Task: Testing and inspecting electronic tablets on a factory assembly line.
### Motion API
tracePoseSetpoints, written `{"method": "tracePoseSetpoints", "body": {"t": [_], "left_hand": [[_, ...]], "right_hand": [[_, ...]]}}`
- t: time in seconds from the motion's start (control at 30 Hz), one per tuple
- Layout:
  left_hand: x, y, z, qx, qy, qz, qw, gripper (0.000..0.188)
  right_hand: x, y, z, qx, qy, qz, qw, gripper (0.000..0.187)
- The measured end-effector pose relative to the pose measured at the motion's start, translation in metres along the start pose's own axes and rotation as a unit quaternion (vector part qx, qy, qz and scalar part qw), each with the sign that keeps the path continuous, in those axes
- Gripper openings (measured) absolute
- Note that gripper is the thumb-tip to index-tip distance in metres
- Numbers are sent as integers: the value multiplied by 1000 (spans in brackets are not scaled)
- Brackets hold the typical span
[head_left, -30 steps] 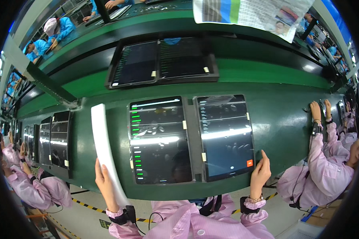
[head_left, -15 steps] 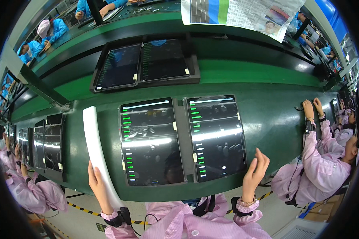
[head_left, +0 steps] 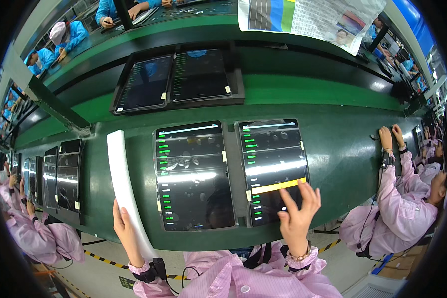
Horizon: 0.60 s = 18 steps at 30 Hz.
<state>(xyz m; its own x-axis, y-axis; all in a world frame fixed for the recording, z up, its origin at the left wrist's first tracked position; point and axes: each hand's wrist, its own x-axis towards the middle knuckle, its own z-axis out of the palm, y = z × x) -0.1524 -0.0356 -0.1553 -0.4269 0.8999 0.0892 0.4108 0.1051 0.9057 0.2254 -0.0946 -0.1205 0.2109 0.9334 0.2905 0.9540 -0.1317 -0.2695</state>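
Two tablets with dark lit screens lie side by side before me, with lists of green and white marks down their left sides. Over the lower part of the right tablet is my right hand, its fingers spread and fingertips at a yellow bar on the screen. The hand holds nothing. The left tablet is untouched. My left hand rests by the lower end of a long white strip, fingers stretched along its left edge and thumb against it. Clear film and small pale tabs show on both tablets.
Beyond the green bench, a black tray holds two more tablets. Further tablets lie at the left. A co-worker in pink sits at the right; others in blue work across the bench. A printed sheet hangs at the top.
My right hand has moved left from beside the right tablet onto its screen, where a yellow bar now shows. My left hand stays by the white strip. The view has shifted slightly.
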Motion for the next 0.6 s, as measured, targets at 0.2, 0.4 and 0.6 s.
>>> {"method": "tracePoseSetpoints", "body": {"t": [0.2, 0.4, 0.6], "left_hand": [[0, 5, 1, 21, 1, 9, 1000, 45], [0, 5, 2, 21, 10, 19, 1000, 44], [1, 1, -1, 42, 1, 9, 999, 43]], "right_hand": [[-12, 48, 1, -1, 115, 134, 984, 39], [-19, 87, 21, 24, 186, 196, 962, 34], [-19, 105, 33, 145, 213, 240, 936, 31]]}}
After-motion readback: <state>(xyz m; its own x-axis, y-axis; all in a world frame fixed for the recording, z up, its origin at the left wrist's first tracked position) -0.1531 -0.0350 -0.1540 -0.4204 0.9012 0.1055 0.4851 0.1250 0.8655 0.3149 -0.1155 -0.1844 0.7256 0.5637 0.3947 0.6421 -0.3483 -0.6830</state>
